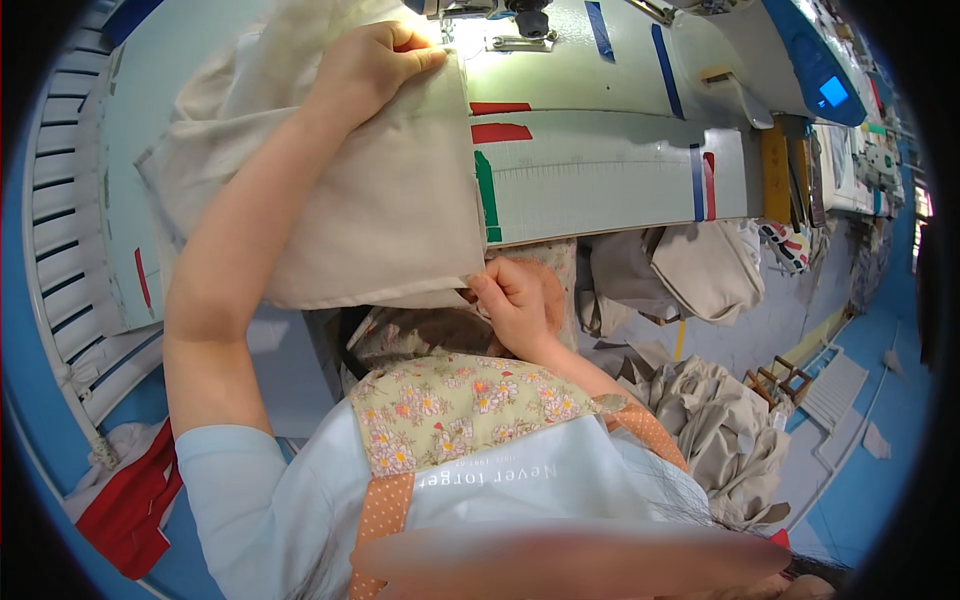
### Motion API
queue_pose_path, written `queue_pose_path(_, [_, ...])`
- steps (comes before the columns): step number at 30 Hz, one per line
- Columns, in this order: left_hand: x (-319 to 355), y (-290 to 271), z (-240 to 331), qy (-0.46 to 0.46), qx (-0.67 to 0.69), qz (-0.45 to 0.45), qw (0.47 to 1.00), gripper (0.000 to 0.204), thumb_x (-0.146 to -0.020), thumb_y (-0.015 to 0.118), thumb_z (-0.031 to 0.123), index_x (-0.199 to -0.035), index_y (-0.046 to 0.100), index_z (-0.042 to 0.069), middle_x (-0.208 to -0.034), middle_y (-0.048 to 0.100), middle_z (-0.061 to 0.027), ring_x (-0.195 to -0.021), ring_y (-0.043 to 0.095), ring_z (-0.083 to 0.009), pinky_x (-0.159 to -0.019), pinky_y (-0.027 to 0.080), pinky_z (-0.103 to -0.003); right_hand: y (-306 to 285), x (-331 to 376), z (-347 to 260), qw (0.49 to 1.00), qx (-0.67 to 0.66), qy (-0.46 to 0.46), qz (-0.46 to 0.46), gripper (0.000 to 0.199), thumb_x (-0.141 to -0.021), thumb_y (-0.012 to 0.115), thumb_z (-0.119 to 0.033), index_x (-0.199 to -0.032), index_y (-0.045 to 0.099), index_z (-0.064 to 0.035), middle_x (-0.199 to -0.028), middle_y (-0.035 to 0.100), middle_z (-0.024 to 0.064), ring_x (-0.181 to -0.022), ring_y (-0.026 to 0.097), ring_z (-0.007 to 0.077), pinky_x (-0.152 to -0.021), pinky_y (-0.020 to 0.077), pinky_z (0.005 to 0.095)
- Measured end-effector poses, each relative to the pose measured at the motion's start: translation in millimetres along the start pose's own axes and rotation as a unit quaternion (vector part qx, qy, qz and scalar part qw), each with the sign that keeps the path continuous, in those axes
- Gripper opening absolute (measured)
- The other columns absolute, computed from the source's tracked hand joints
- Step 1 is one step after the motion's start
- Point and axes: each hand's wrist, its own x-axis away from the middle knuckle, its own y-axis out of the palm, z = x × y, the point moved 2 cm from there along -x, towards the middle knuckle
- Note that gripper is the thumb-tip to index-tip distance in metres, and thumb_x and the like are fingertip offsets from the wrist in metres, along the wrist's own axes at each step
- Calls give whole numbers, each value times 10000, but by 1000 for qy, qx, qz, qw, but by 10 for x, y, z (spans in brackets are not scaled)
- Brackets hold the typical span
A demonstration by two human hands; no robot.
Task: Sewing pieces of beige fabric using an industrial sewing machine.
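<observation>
Right hand (512, 302): well toward the person from the sewing head (500, 10), thumb and fingers pinching the near right corner of the pale cloth (390, 200).
Pale cloth: spread to the left of the sewing head and toward the person, its right edge running nearly straight from there to the pinched corner.
Green tape (486, 195): toward the person from the sewing head, just beside that edge.
Left hand (375, 65): just left of the sewing head, thumb and bent fingers pinching the cloth.
Cloth edge: the step in hand seems to be lining it up for stitching.
Sewing head: the next move likely calls for light, even tension, fingertips clear of the lit area beneath.
</observation>
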Motion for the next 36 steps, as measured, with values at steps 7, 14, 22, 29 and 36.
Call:
queue_pose_path(7, [0,92,-9,51,-96,49,993,262,-839,745,415,-931,779,171,-993,718,-24,-878,686,-216,-746,517,-367,-13,-11,22,1000,10,13,4,215,-968,655,-133,-800,608,-8,-670,613,14,-615,534,73,-556,435,255])
queue_pose_path(14, [72,129,69,66,-99,79,990,263,-858,759,346,-897,736,87,-916,682,-46,-818,651,-215,-727,493,-337,-3,-25,-5,1000,17,16,5,227,-967,662,-133,-787,604,-8,-666,605,13,-614,524,72,-553,428,254])
queue_pose_path(22, [106,177,80,210,-143,203,946,257,-805,802,304,-826,625,119,-838,622,-39,-791,630,-259,-680,498,-382,3,-43,-13,1000,18,-1,3,228,-968,663,-129,-780,605,-14,-657,600,8,-594,524,72,-542,425,252])
queue_pose_path(29, [174,194,70,368,-182,164,897,148,-840,721,159,-879,609,70,-944,629,-77,-960,620,-291,-767,526,-407,5,-51,8,1000,26,-1,-2,223,-961,669,-130,-780,608,-15,-645,599,13,-575,537,79,-528,427,258])
queue_pose_path(36, [415,203,88,380,-223,93,893,269,-810,733,120,-1042,636,23,-1079,592,-81,-1020,598,-296,-860,527,-397,4,-81,-10,997,73,-5,-7,214,-924,705,-132,-775,607,-14,-649,600,65,-548,544,142,-522,430,284])
